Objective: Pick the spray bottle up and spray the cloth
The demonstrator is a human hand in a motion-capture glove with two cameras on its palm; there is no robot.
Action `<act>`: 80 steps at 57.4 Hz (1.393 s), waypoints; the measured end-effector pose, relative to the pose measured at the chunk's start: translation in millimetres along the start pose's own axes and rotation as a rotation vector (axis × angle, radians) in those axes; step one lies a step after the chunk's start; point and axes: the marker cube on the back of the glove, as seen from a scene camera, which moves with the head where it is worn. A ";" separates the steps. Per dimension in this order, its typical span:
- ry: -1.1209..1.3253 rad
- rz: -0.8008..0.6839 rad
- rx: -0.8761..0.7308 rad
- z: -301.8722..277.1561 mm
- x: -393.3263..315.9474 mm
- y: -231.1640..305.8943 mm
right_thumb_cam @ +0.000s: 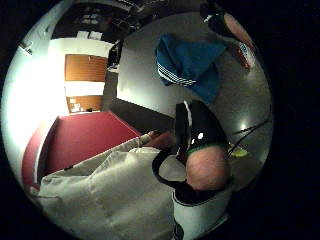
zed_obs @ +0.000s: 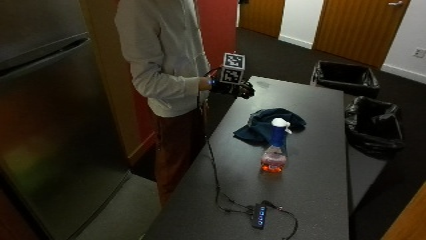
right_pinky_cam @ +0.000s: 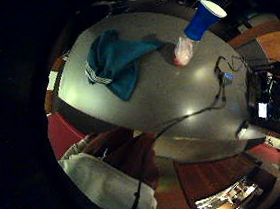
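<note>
In the outside view a spray bottle [zed_obs: 274, 150] stands upright in the middle of the dark table [zed_obs: 319, 195]; it has a blue and white head and a clear body with reddish liquid. Just behind it lies a crumpled blue cloth [zed_obs: 269, 124], touching or nearly touching the bottle. My gloved right hand [zed_obs: 234, 89] hangs in the air over the table's far left edge, well apart from both, with its fingers loosely curled and nothing in them. The palm views look down on the cloth [right_pinky_cam: 115, 62] [right_thumb_cam: 189, 64] and the bottle [right_pinky_cam: 193, 34] [right_thumb_cam: 244, 50] from a distance.
A USB hub [zed_obs: 258, 216] with a cable lies near the table's front end. Two black bins [zed_obs: 345, 77] [zed_obs: 374, 125] stand on the floor beyond the table's right side. A steel refrigerator [zed_obs: 53, 125] rises at the left. The person stands at the table's left side.
</note>
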 end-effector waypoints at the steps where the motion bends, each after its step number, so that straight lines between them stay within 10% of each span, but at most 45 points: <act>1: 0.000 -0.001 0.000 0.2 -0.1 0.1; 35: -0.032 0.071 0.136 4.6 30.7 31.9; 80: -0.387 0.425 0.731 9.6 95.0 31.5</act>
